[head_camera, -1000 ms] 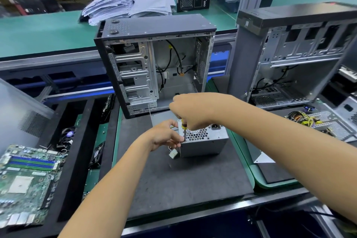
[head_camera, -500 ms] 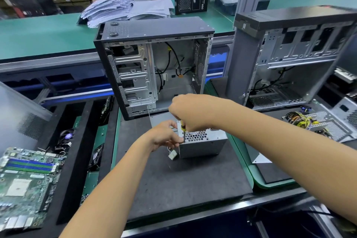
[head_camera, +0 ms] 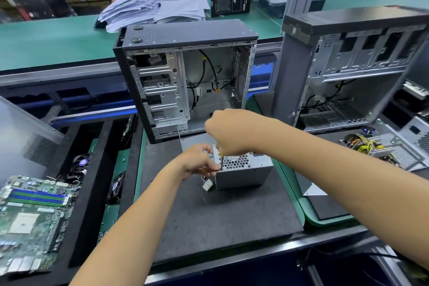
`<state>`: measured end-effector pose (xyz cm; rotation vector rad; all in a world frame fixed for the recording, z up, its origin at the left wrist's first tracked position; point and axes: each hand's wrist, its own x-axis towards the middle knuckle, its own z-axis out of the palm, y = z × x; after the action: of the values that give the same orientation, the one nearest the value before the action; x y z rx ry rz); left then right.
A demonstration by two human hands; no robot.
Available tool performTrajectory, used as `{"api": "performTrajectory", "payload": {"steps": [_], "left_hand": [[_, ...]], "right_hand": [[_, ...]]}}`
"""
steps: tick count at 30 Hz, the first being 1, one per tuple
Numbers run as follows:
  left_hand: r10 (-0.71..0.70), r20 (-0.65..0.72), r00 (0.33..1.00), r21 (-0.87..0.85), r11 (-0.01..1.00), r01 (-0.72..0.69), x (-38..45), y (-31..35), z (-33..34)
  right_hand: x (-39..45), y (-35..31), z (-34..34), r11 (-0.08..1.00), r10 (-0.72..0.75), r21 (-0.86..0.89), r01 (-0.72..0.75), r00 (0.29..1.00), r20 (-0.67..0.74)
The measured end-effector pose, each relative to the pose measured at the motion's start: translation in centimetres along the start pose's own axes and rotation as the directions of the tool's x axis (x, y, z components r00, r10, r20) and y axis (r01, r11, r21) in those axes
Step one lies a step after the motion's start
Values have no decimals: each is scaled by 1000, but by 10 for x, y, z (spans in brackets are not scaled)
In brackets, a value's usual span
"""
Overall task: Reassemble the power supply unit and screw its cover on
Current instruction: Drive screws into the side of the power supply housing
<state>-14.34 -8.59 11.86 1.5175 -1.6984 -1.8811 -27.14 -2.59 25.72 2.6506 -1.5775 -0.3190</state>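
Now my right hand (head_camera: 228,133) grips yellow-handled screwdriver (head_camera: 221,160), tip at corner of grey perforated metal power supply box (head_camera: 242,170); left hand (head_camera: 199,161) pinches that corner. Risk: tip slips, jabs my fingers.

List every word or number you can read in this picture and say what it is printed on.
"AMP 850", reading sideways, on the black box at the back of the green bench.
Print on the stack of papers: too blurred to read.
Markings on the green circuit board: too small to read.

power supply unit (head_camera: 241,173): silver-grey, honeycomb vent | mat (head_camera: 220,220): dark grey | motherboard (head_camera: 30,220): green | bench (head_camera: 46,37): green
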Motion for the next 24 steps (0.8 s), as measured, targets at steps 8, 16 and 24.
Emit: {"api": "performTrajectory", "payload": {"steps": [8,16,24], "left_hand": [[-1,-9,1000,54,999,1,0,0,-1],[-12,6,1000,53,999,11,3,-2,-3],[-7,11,1000,18,1000,7,5,-2,-2]], "right_hand": [[5,1,10,999,0,-32,0,1000,14],[6,-2,9,999,-9,-35,7,998,-70],[4,4,10,999,-39,21,38,998,48]]}}
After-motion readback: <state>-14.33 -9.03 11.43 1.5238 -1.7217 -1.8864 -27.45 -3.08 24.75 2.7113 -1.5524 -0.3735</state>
